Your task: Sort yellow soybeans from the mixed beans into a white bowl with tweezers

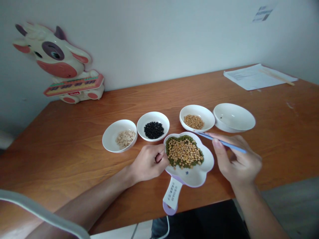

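A white flower-shaped dish point(196, 177) with a purple-edged, labelled handle lies before me. In it, yellow peas or beans point(185, 151) lie over small green beans point(171, 141). My left hand point(152, 162) is closed at the dish's left rim, thumb and curled fingers pinching the edge. My right hand point(239, 159) is closed around slim blue tweezers point(224, 143), held like a pen. Their pale tip is between the dish's far rim and the bowl of yellow beans point(183, 124), seemingly close to that bowl's near wall; whether anything is in the tip I cannot tell.
Further white bowls stand in the row: one with pale flat seeds point(107, 141), one with black beans point(140, 127), and one at right point(234, 127) with a tiny dark speck inside. A cow-shaped toy keyboard point(74, 83) and papers point(249, 78) with a thin stick point(279, 78) are further back.
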{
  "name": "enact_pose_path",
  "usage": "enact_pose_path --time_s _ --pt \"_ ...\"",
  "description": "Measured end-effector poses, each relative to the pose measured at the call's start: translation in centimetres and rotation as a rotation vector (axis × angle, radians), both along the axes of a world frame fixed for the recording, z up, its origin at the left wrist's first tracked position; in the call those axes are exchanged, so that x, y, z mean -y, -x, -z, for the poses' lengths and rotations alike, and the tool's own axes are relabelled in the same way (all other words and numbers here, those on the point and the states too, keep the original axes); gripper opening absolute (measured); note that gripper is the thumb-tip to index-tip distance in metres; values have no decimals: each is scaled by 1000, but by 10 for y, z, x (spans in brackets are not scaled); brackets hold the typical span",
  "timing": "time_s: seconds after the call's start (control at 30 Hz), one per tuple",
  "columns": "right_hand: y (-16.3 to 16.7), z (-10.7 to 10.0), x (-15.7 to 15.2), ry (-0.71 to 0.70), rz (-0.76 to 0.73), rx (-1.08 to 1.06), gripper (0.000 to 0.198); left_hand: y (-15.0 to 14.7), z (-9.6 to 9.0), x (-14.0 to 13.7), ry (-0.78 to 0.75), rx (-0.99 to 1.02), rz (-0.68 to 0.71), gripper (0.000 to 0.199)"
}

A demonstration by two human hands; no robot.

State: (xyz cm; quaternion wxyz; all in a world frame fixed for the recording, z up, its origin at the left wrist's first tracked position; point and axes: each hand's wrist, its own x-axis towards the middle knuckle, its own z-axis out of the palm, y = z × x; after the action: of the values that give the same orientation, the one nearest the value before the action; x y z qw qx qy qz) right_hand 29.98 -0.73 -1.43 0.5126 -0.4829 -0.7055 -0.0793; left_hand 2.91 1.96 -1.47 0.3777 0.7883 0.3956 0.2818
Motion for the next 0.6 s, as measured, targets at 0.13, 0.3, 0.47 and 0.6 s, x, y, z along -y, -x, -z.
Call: enact_pose_path --time_s 0.13,0.3,0.47,0.6 --pt "-3 6 -3 -4 112 -52 35 0 -1 0 -3 -13 -8 32" --pt "-3 5 -1 2 3 -56 39 0 0 0 -1 2 -5 32" --pt "2 1 -1 90 -205 41 34 0 1 0 3 5 2 32" --pt "3 1 -2 110 -182 38 32 0 0 0 12 2 -4 32"
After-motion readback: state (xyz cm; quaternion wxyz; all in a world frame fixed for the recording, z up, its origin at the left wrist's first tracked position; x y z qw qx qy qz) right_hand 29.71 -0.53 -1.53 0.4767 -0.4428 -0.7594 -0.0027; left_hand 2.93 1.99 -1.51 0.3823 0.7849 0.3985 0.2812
